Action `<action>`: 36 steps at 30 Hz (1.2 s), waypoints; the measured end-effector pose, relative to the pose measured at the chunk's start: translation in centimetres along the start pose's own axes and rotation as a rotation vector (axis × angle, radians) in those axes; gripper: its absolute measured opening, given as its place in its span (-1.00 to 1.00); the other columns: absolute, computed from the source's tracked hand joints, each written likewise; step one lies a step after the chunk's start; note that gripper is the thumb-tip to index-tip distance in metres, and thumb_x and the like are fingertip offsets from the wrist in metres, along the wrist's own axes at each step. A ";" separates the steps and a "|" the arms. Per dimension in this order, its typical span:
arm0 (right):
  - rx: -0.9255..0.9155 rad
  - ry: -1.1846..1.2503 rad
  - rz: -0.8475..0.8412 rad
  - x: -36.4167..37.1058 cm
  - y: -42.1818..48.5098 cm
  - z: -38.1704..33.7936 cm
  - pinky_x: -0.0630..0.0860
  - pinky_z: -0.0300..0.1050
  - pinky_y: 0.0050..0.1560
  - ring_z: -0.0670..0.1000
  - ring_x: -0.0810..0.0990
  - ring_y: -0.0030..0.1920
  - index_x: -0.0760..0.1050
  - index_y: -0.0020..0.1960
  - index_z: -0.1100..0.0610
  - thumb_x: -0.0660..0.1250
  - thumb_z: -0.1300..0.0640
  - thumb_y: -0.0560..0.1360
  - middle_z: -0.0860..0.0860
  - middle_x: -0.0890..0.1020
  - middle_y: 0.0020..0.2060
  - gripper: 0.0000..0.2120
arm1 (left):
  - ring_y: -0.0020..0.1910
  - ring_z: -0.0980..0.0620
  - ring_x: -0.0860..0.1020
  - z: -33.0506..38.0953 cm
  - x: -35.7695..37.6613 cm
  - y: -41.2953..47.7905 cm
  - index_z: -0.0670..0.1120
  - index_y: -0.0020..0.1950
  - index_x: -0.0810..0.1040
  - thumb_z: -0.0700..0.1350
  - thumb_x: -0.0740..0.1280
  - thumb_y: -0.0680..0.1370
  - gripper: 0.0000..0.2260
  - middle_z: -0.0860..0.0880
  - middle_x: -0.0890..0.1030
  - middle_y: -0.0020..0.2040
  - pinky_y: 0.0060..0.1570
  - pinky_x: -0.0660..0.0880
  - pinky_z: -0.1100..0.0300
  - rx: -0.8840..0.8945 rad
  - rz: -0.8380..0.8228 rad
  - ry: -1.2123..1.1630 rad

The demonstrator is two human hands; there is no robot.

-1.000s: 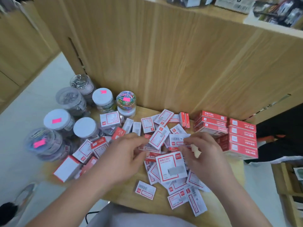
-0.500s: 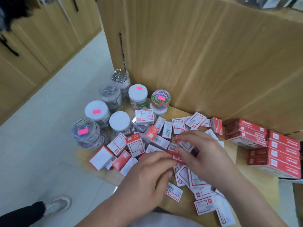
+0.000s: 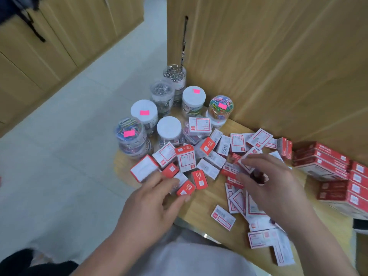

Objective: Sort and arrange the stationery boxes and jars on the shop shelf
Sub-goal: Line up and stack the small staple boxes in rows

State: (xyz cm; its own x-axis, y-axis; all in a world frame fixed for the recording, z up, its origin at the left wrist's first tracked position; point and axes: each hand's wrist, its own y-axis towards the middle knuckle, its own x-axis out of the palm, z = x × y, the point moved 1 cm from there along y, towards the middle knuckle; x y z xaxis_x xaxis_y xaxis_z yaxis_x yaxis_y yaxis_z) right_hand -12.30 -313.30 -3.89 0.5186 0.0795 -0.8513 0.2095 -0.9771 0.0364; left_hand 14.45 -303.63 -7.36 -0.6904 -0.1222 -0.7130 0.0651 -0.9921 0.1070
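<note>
Our jars (image 3: 169,127) stood together in the left corner and some big red boxes (image 3: 322,162) sat stacked on the right. The small boxes (image 3: 209,156) lay in a messy heap on the shelf (image 3: 201,206), so we thought lots of sorting was left. Our left hand (image 3: 151,208) touched a little red box (image 3: 186,189) with loose, spread fingers, and we could not tell if our right hand (image 3: 272,188), lying on the heap, gripped anything.

Soft, even light; edges bowed, right side motion-blurred.
</note>
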 end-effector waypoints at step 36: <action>0.564 0.278 0.063 -3.5 -9.4 6.7 0.64 -0.04 -0.09 -0.19 0.63 -0.05 0.56 -0.01 -0.29 0.45 -0.10 0.50 -0.22 0.65 -0.04 -0.87 | 0.07 0.21 0.59 12.0 7.6 10.2 0.22 0.17 0.53 -0.10 0.48 0.55 -0.71 0.29 0.59 0.09 0.05 0.55 0.18 0.204 -0.442 -0.271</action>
State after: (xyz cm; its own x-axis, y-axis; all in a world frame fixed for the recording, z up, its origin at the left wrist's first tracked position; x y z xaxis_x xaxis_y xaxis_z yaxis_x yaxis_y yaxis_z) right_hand -21.66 -305.69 -4.73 0.7274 -0.0075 -0.6861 -0.2583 -0.9294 -0.2636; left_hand 1.21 -314.31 -3.40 -0.7829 0.3425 -0.5194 -0.3948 -0.9187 -0.0107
